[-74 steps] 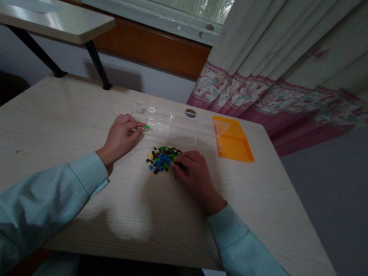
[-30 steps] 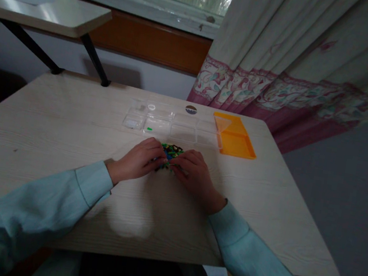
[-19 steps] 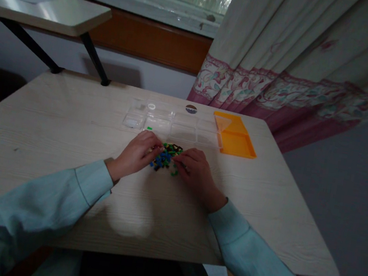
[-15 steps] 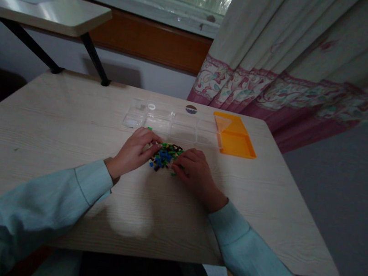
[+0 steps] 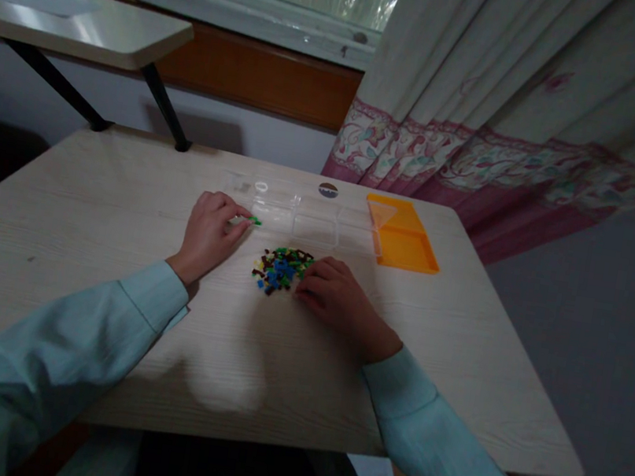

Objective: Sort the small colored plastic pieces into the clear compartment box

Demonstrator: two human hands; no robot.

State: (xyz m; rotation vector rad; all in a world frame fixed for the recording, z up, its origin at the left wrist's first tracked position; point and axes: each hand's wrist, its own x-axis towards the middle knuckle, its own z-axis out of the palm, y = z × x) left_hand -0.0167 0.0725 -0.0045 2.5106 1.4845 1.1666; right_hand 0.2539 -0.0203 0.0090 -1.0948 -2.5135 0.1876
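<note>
A small pile of coloured pieces [image 5: 280, 268], blue, green, dark and yellow, lies in the middle of the pale wooden table [image 5: 86, 227]. Just behind it stands a clear compartment box [image 5: 309, 217]. My left hand [image 5: 209, 231] reaches to the box's near left compartment, its fingertips pinched on a small green piece [image 5: 254, 221]. My right hand [image 5: 333, 294] rests on the table at the pile's right edge. Its fingers are curled together and touch the pieces; what they hold, if anything, is hidden.
An orange lid [image 5: 404, 241] lies open at the box's right end. A small dark round disc [image 5: 328, 189] sits behind the box. Another table [image 5: 75, 23] stands at the back left under the window. A patterned curtain [image 5: 489, 128] hangs at the right.
My left hand has left the pile and moved back and left to the clear box with a green piece at its fingertips. My right hand stays at the pile.
</note>
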